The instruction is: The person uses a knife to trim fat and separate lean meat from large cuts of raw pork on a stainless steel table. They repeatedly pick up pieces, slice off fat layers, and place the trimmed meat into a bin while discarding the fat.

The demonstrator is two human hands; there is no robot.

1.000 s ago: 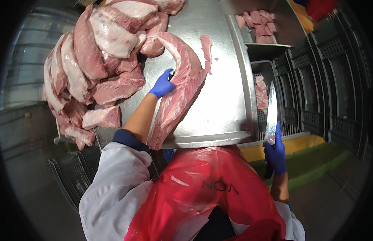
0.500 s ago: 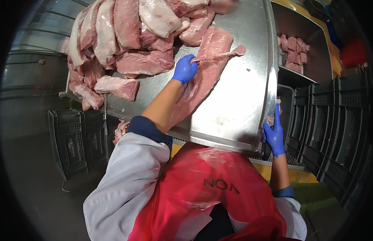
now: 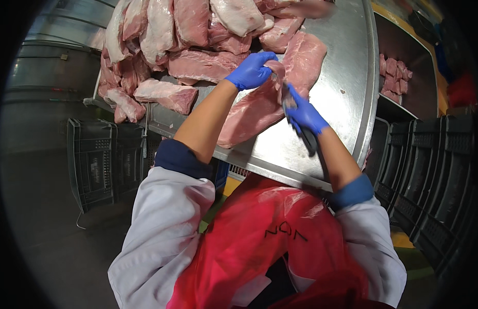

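Observation:
A long pink slab of meat [image 3: 255,113] lies aslant on the steel table near its front edge. My left hand [image 3: 252,72], in a blue glove, pinches a thin strip of meat [image 3: 277,76] lifted from the slab's upper side. Close to its right, my blue-gloved right hand [image 3: 308,116] is wrapped round a knife [image 3: 309,143] whose dark handle end sticks out below the palm. The blade is blurred and partly hidden, close against the strip.
Several cuts of meat [image 3: 190,23] are piled at the table's back left. The steel table [image 3: 347,67] has a raised right rim. Beyond it, a metal bin [image 3: 422,77] holds meat pieces [image 3: 393,74]. Dark crates stand at right [image 3: 424,154] and left [image 3: 95,165].
My right hand has come from beyond the table's right rim over to the slab, with the knife now showing in it. My left hand has lifted the strip and turned.

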